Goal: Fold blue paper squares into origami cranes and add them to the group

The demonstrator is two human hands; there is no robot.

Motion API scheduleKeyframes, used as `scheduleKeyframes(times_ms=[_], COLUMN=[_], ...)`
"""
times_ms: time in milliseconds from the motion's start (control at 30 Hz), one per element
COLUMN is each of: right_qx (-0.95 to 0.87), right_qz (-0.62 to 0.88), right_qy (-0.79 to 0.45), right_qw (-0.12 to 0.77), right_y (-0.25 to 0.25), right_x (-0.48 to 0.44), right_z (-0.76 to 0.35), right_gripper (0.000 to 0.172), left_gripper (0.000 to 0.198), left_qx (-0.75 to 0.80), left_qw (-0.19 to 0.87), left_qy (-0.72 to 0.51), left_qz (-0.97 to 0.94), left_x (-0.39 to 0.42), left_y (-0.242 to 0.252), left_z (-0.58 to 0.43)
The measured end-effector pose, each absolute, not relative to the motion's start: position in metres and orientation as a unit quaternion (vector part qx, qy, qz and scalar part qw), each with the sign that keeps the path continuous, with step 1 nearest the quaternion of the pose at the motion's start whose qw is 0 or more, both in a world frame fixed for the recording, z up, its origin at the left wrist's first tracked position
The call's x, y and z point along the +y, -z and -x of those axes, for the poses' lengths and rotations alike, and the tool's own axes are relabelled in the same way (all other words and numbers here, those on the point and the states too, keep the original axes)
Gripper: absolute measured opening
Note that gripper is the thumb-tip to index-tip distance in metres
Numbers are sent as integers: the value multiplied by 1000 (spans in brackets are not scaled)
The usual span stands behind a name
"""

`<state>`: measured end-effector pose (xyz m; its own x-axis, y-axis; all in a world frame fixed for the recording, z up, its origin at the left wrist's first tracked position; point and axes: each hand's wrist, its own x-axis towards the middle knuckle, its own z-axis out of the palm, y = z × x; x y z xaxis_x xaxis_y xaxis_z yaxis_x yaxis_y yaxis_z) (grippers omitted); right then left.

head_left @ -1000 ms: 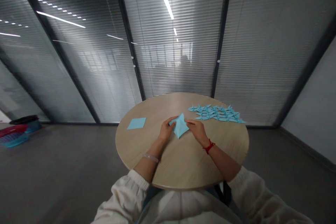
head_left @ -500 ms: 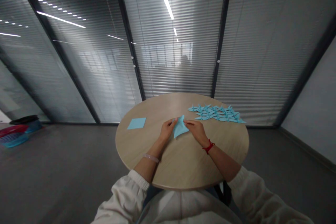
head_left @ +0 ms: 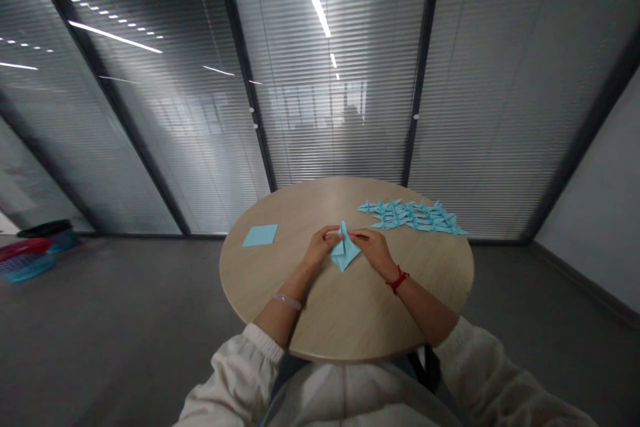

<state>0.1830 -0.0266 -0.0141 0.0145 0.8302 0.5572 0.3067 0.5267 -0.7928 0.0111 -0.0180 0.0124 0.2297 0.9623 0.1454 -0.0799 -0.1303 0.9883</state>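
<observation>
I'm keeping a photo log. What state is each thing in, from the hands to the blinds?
Held blue paper: folded, creased
Left hand: pinching its left side
Right hand: pinching its right side
Blue paper at left: flat; single or stacked, cannot tell
Folded blue pieces: grouped in rows
Red bracelet: worn
Pale bracelet: worn
Blinds: lowered

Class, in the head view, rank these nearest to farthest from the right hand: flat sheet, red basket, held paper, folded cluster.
1. Held paper, touching the right hand.
2. Folded cluster, far right of the table.
3. Flat sheet, table's left side.
4. Red basket, far left, off the table.
</observation>
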Motion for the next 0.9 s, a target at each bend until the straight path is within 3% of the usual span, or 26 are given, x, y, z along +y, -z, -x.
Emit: scheduleKeyframes(times_ms=[200, 333, 600, 900], right_qx=[-670, -675, -683, -683], right_qz=[427, 428, 418, 368], right_qy=[-196, -183, -181, -236], right_qw=[574, 572, 571, 585], right_y=[13, 12, 6, 4], right_x=[-27, -28, -32, -36], right_z=[-184, -184, -183, -179], right_gripper=[20, 19, 17, 19], left_gripper=[79, 60, 47, 63], left_qx=[328, 355, 351, 369], left_qw=[615, 606, 605, 582], left_qy=[-464, -477, -472, -475], left_qz=[-546, -528, -536, -547], left_x=[-25, -28, -29, -20], left_y=[-15, -17, -19, -11], left_z=[-11, -12, -12, -8])
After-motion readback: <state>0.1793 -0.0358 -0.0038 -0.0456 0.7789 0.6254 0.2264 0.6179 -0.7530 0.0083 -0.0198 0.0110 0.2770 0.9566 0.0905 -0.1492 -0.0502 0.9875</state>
